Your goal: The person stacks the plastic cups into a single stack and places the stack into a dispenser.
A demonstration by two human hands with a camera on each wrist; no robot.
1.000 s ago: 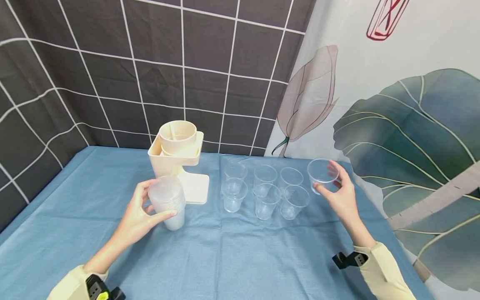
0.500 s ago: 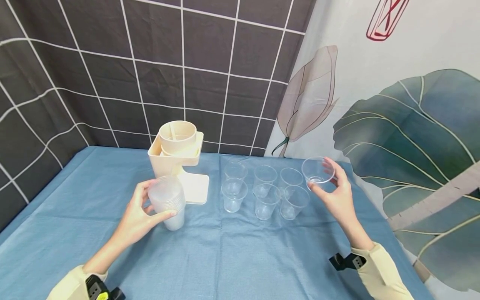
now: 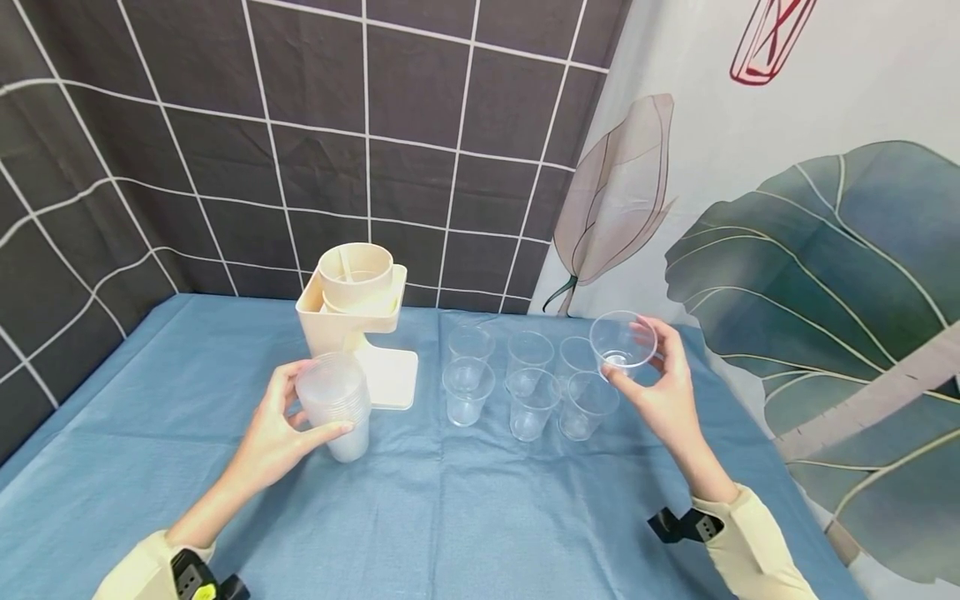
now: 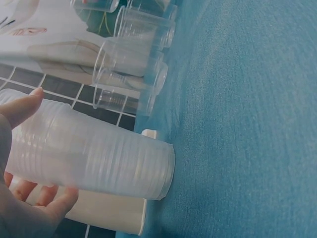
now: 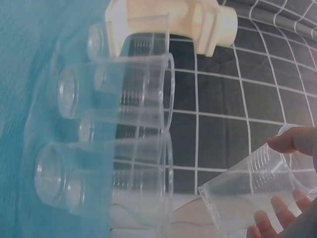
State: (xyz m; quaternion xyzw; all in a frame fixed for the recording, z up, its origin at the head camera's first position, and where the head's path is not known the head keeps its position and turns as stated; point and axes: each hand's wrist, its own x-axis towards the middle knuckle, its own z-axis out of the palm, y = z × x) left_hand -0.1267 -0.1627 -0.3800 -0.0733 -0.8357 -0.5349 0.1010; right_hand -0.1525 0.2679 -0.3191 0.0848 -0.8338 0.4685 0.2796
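My left hand (image 3: pixel 281 425) grips a stack of nested translucent cups (image 3: pixel 335 403) that stands on the blue cloth; the left wrist view shows the stack (image 4: pixel 94 156) with its base on the cloth. My right hand (image 3: pixel 660 387) holds one clear cup (image 3: pixel 622 342) in the air, tilted, above the right end of a group of several clear cups (image 3: pixel 528 379) standing in two rows. The right wrist view shows that held cup (image 5: pixel 255 191) between thumb and fingers, beside the standing cups (image 5: pixel 116 146).
A cream plastic dispenser stand (image 3: pixel 360 312) stands behind the cup stack. Blue cloth (image 3: pixel 465 517) covers the table. A dark tiled backdrop (image 3: pixel 300 142) rises behind, and a leaf-print curtain (image 3: pixel 787 208) hangs at the right.
My right hand has carried the single clear cup to the left and slightly up, over the right end of the cup rows. The left hand and stack have not moved.
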